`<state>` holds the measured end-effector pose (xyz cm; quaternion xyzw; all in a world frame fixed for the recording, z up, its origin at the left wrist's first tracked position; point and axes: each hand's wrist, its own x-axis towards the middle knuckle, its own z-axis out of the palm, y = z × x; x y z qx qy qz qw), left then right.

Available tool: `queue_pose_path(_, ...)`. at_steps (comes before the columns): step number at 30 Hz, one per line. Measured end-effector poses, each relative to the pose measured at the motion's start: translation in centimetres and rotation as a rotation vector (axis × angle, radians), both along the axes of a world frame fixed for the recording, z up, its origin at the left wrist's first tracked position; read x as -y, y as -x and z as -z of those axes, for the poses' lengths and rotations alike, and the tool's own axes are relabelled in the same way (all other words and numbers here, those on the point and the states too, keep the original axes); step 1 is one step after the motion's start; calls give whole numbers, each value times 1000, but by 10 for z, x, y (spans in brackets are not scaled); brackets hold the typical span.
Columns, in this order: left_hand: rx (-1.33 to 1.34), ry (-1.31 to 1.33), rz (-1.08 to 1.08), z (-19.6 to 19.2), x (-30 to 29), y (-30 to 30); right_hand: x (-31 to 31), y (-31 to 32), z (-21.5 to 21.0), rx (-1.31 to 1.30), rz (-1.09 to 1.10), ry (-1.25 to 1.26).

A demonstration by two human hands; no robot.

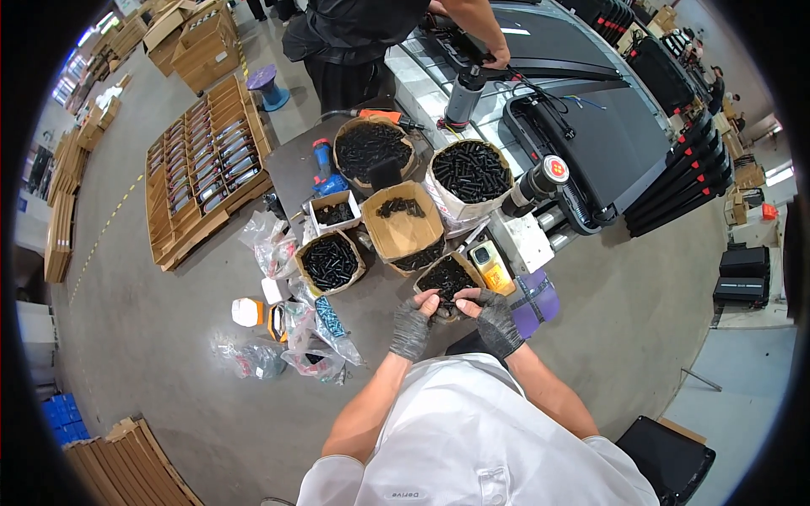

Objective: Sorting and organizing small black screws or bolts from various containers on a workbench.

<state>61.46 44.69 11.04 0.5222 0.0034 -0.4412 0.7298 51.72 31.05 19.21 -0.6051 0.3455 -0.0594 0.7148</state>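
Note:
Grey fingerless gloves cover both my hands, which meet over the near edge of a small box of black parts (445, 277). The fingers of my left hand (414, 325) are closed in a pinch, thumb toward the middle. My right hand (492, 319) pinches the same way, facing it. Whatever lies between the fingertips is too small and dark to make out. Just beyond stands an open carton (403, 232) with a few black pieces inside. A white sack of black cylindrical parts (470, 171) and a carton of black parts (329, 261) stand farther off.
A phone in a yellow case (493, 267) and a purple pad (535, 304) lie right of my hands. Plastic bags (312, 337) are at left. A blue power tool (327, 173) lies behind the cartons. Across the table a co-worker (354, 34) reaches over black machine panels (607, 126).

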Motion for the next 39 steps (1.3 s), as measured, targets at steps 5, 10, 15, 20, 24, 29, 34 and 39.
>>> queue_pose_path(5,6,-8,-2,-2,2,1,-3,1,7,-12,34,-70)
queue_pose_path(10,-133,40,-27,-4,4,4,-5,-4,-1,-8,-29,143)
queue_pose_path(15,-278,106,-62,-5,7,5,-10,-5,-2,65,-26,633)
queue_pose_path(20,-329,172,-90,-2,10,7,-11,-7,-7,74,-49,586)
queue_pose_path(24,-273,179,-63,-6,9,5,-8,-9,-7,14,-55,394)
queue_pose_path(29,-227,141,-74,-7,9,5,-12,-12,-5,84,-64,777)
queue_pose_path(34,-291,241,-63,-14,8,2,-14,-11,-5,58,29,401)
queue_pose_path(39,-132,157,-21,-15,8,2,-12,-16,-4,87,-4,478)
